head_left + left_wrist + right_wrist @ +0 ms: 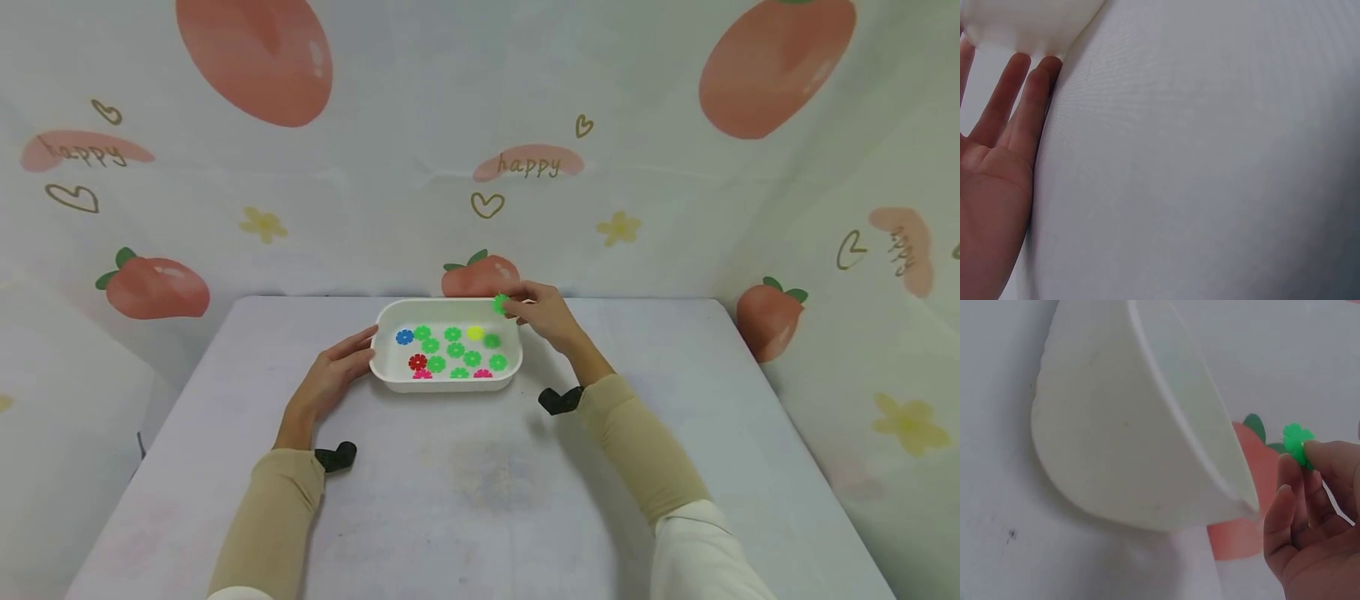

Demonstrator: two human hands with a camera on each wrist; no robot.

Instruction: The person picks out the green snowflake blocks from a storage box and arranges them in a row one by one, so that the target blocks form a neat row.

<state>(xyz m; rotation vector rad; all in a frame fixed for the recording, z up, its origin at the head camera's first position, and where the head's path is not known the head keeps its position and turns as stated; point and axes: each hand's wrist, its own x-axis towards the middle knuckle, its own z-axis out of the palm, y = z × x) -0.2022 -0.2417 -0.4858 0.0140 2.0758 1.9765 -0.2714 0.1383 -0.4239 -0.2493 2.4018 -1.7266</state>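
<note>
A white plastic tub point(431, 387) with rounded corners stands near the back of the table. Several flat, notched flower-shaped discs lie in it, mostly green, with a blue disc point(405, 337), a yellow disc point(476, 333), a red disc point(417, 362) and pink ones at the front wall. My right hand point(546, 317) pinches a green notched disc point(1296, 440) between thumb and fingers, over the tub's back right corner. My left hand point(332, 379) touches the tub's left end with fingers nearly straight; in the left wrist view its fingertips point(1020, 59) meet the tub's outer wall.
The tub sits on a pale cloth-covered table point(450, 500). Close behind the table's back edge hangs a white curtain point(405, 217) printed with peaches, hearts and flowers. A black wrist mount point(335, 457) is on the left forearm, another black mount point(559, 401) on the right.
</note>
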